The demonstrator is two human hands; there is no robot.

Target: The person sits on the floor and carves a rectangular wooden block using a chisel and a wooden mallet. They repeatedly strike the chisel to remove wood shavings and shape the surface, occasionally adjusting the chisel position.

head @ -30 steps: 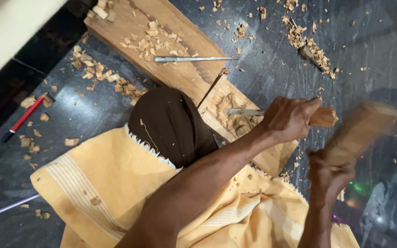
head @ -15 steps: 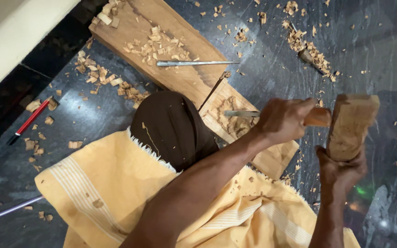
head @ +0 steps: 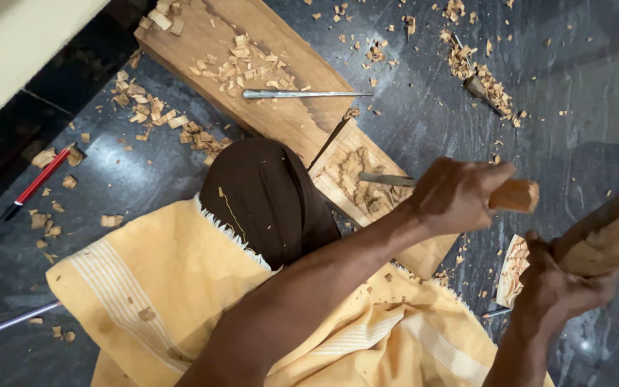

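Your left hand (head: pixel 456 195) is closed around the pale wooden handle of a steel chisel (head: pixel 517 195), fingers wrapped tight, and the blade points into the hollow of the small rectangular wooden carving block (head: pixel 367 197), which is full of curled shavings. That block lies on the dark stone floor (head: pixel 424 107), with one end touching the long brown wooden plank (head: pixel 281 118) and its near side against your knee in dark brown cloth (head: pixel 270 193).

Your right hand (head: pixel 560 290) grips the thick wooden mallet (head: pixel 610 233), fingers shut on its shaft; the mallet head is raised and well apart from the chisel handle. Just beside this hand a small carved wooden piece (head: pixel 514 271) lies on the floor.

On the plank rests a slim grey metal tool (head: pixel 302 94) among wood chips. A red and black pencil (head: pixel 36 183) lies far off by the dark edge, and the yellow striped cloth (head: pixel 159 294) covers your lap.
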